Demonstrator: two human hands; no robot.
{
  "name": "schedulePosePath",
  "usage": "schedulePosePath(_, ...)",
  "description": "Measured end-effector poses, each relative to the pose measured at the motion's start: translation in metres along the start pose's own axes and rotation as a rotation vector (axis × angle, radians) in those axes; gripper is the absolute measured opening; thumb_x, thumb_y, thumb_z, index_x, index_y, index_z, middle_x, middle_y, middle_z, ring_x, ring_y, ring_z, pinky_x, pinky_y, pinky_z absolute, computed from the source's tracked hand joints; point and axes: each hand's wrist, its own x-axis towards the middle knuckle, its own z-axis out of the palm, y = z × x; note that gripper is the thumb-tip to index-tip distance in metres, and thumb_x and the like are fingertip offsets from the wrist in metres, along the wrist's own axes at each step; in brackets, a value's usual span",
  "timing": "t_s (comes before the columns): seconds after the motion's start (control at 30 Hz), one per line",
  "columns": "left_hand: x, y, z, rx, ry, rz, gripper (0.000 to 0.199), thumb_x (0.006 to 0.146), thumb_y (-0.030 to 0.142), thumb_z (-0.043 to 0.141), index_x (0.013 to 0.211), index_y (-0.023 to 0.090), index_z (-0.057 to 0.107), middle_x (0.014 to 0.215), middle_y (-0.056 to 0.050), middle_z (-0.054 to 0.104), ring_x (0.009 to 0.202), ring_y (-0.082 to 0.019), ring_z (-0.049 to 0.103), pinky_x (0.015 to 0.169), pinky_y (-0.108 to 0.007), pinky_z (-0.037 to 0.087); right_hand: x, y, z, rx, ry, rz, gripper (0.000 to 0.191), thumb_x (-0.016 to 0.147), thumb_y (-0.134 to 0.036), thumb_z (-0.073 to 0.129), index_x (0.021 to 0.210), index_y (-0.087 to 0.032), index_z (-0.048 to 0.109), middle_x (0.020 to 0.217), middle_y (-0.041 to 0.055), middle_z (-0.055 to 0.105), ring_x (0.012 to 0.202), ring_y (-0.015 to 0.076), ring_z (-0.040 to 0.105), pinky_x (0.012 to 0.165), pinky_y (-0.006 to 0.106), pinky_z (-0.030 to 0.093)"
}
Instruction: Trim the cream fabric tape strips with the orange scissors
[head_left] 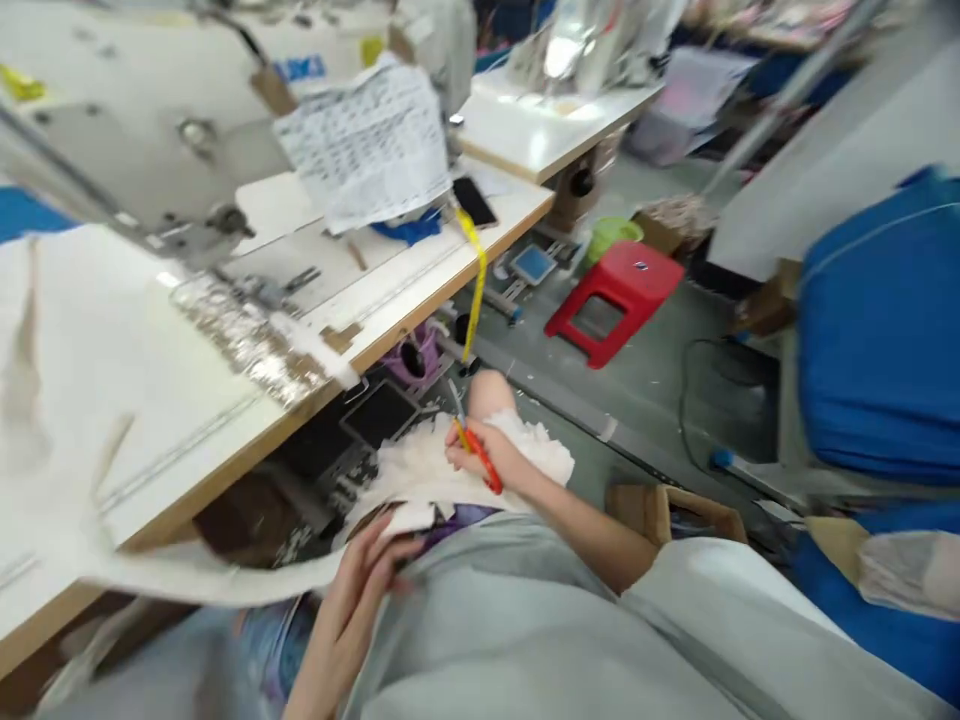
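My right hand (491, 455) is closed around the orange handles of a pair of scissors (480, 458), whose blades point away from me. Beneath that hand, a bundle of white ruffled fabric (420, 460) lies over my lap. My left hand (364, 580) is slightly blurred, its fingers stretched out and a little apart beside the near edge of the bundle. A long white fabric strip (217, 582) droops from the sewing table to this hand; whether the fingers press on it I cannot tell.
On my left stands a sewing machine (150, 140) on a white table (90, 340) with a wooden edge. A written sheet (375, 140), a phone (474, 202) and a yellow tape measure (476, 285) are by it. Right are a red stool (626, 285), a cardboard box (637, 510) and a blue-covered chair (885, 330).
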Motion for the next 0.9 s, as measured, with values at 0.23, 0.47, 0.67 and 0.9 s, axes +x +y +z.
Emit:
schedulePosePath(0.23, 0.035, 0.006, -0.006, 0.291, 0.193, 0.049, 0.026, 0.093, 0.038, 0.053, 0.08, 0.018, 0.063, 0.082, -0.003, 0.057, 0.067, -0.013, 0.053, 0.065, -0.027, 0.041, -0.02, -0.01, -0.03, -0.394, -0.209, 0.025, 0.034, 0.074, -0.049, 0.075, 0.08, -0.019, 0.06, 0.072, -0.0001, 0.06, 0.066, 0.0148, 0.054, 0.06, 0.027, 0.046)
schedulePosePath(0.47, 0.03, -0.015, -0.017, 0.468, 0.256, 0.108, 0.021, 0.097, 0.026, 0.044, 0.091, 0.016, 0.062, 0.087, -0.006, 0.062, 0.08, -0.017, 0.058, 0.07, -0.027, 0.045, -0.021, 0.007, -0.03, -0.519, -0.278, 0.091, 0.033, 0.079, -0.051, 0.07, 0.085, -0.02, 0.06, 0.076, 0.0, 0.06, 0.064, 0.0139, 0.049, 0.059, 0.026, 0.043)
schedulePosePath(0.67, 0.018, -0.067, -0.058, 1.102, -0.03, 0.068, 0.035, 0.088, 0.006, 0.039, 0.107, 0.012, 0.068, 0.125, -0.019, 0.061, 0.122, -0.033, 0.05, 0.096, -0.05, 0.042, -0.009, 0.02, -0.008, -0.457, -0.331, 0.097, 0.034, 0.08, -0.052, 0.067, 0.089, -0.019, 0.059, 0.074, 0.0001, 0.059, 0.063, 0.0148, 0.051, 0.06, 0.027, 0.044)
schedulePosePath(0.9, 0.016, -0.12, -0.11, 0.953, -0.113, -0.174, 0.036, 0.077, 0.008, 0.045, 0.101, 0.017, 0.07, 0.109, -0.017, 0.067, 0.131, -0.034, 0.042, 0.11, -0.057, 0.026, -0.004, 0.03, 0.021, -0.395, -0.387, 0.15, 0.034, 0.08, -0.051, 0.068, 0.089, -0.02, 0.058, 0.079, 0.0017, 0.062, 0.07, 0.017, 0.056, 0.064, 0.028, 0.046)
